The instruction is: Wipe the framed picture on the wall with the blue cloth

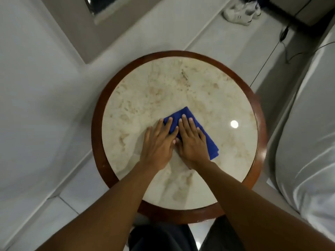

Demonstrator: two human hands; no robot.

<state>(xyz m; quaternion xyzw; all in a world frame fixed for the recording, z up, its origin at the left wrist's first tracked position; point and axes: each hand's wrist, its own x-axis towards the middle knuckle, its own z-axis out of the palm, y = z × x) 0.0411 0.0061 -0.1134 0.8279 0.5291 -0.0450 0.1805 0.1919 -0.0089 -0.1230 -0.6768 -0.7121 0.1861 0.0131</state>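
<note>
A folded blue cloth (183, 113) lies flat on a round marble table (181, 84) with a dark wooden rim. My left hand (157, 144) rests palm down with its fingertips on the cloth's left edge. My right hand (192, 140) lies flat on top of the cloth, fingers spread, covering its middle. Neither hand grips the cloth; both press on it. A corner of a framed picture (97, 6) shows at the top left on the wall, dark inside a pale frame.
White wall (36, 87) runs along the left. A white sofa or bed edge (308, 142) stands at the right. White shoes (239, 13) and a black cable (282, 35) lie on the pale floor beyond the table.
</note>
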